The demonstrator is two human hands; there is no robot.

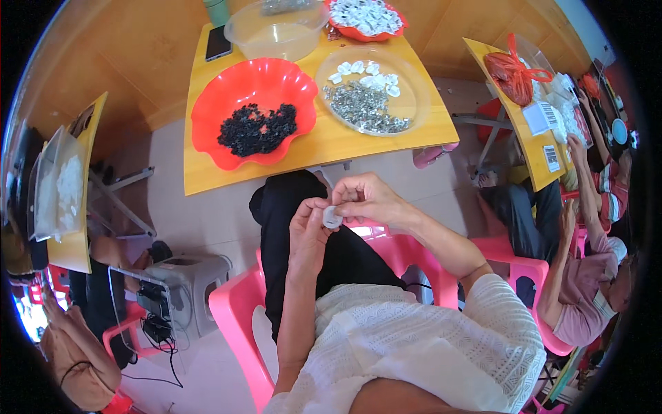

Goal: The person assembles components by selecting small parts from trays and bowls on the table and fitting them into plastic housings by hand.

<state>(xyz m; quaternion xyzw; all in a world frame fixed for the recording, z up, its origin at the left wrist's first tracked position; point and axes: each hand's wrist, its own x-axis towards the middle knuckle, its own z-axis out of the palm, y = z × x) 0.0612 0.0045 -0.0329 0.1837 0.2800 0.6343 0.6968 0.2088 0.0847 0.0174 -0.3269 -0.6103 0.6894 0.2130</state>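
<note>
Above my lap, a small round white plastic piece [332, 217] is pinched between my two hands. My left hand [307, 231] grips it from the left with thumb and fingers. From the right, my right hand [365, 200] has its thumb and fingertips on the same piece; whether they also hold a smaller part is hidden. In front of me on the yellow table [207, 178] stands a red scalloped bowl [207, 131] with many small black parts [252, 131]. Right of it, a clear round tray [417, 103] holds small metal parts [365, 107] and several white pieces [376, 79].
At the table's back are a clear basin [276, 41], a phone [218, 43], a green bottle [217, 10] and a red bowl of white pieces [367, 19]. Other people [586, 290] sit at side tables. A grey stool [189, 283] with cables stands left of my pink chair [238, 310].
</note>
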